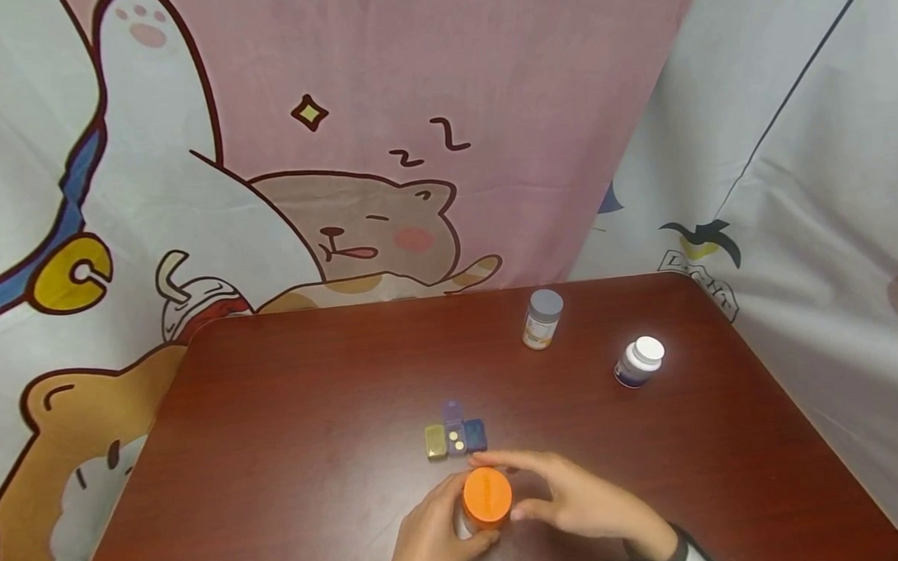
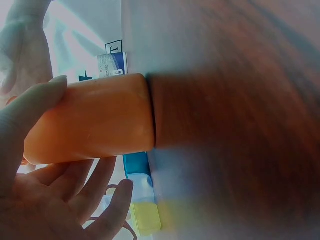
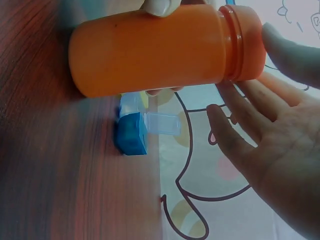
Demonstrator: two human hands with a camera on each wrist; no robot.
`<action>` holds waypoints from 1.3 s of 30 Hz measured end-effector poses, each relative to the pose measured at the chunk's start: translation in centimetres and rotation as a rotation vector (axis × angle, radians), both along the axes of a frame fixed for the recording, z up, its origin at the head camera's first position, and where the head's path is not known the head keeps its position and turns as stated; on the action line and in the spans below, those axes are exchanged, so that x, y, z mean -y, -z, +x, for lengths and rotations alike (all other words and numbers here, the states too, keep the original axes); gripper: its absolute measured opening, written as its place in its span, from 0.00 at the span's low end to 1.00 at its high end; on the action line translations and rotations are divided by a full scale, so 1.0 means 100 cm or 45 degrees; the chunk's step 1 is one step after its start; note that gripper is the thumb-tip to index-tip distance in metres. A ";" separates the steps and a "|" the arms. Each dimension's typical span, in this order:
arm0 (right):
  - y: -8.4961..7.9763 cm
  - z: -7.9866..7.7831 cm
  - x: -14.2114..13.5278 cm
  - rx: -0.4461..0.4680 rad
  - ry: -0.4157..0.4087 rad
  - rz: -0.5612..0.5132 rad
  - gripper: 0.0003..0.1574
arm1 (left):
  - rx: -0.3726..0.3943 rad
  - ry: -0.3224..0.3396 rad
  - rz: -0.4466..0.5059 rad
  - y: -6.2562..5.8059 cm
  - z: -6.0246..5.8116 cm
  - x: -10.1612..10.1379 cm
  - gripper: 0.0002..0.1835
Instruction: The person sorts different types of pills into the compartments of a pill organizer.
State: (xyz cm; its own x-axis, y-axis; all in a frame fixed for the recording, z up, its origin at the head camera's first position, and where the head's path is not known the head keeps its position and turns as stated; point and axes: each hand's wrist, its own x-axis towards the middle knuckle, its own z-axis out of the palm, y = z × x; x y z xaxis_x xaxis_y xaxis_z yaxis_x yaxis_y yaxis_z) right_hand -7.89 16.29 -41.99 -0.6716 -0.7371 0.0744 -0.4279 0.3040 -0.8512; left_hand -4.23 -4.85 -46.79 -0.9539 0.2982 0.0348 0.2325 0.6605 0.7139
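Observation:
My left hand (image 1: 434,529) grips the body of an orange bottle (image 1: 488,495) with an orange screw cap (image 3: 247,44), thumb on one side and fingers on the other. The bottle is upright, its base at the tabletop. Beside the cap is my right hand (image 1: 583,494), fingers spread and mostly straight; whether they touch the cap I cannot tell. Just beyond the bottle lies a small pill organizer (image 1: 455,439) with yellow, clear purplish and blue compartments. Its middle lid (image 3: 164,123) is raised, and two pale tablets (image 1: 456,440) show inside that compartment.
A grey-capped bottle (image 1: 543,319) stands at the back of the brown table (image 1: 297,401). Right of it is a white-capped bottle (image 1: 640,361) with a dark label band. A printed cartoon cloth (image 1: 562,103) hangs behind the table and along its sides.

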 end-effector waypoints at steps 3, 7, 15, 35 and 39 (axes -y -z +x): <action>0.000 -0.002 0.001 -0.018 0.000 0.005 0.36 | -0.001 0.006 0.006 -0.001 0.000 0.000 0.36; 0.001 -0.002 0.002 0.018 0.046 0.012 0.35 | -0.003 0.011 0.000 0.000 -0.001 0.001 0.36; 0.006 0.006 0.004 -0.099 0.183 -0.012 0.36 | 0.044 0.002 -0.002 0.001 -0.002 -0.001 0.35; 0.010 0.029 0.016 -0.291 0.447 0.101 0.42 | 0.030 -0.002 -0.008 0.002 -0.001 -0.001 0.36; 0.010 0.033 0.022 -0.349 0.507 0.180 0.42 | 0.038 0.004 -0.016 0.002 -0.002 -0.001 0.36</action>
State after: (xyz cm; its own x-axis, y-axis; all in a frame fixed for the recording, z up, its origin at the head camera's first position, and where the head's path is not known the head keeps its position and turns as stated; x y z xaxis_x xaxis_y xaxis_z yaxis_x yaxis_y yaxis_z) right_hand -4.60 14.10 -43.01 -0.8725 -0.4433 0.2055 -0.4575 0.5935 -0.6621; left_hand -4.42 -4.80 -46.97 -0.9534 0.3016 0.0025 0.2135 0.6690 0.7119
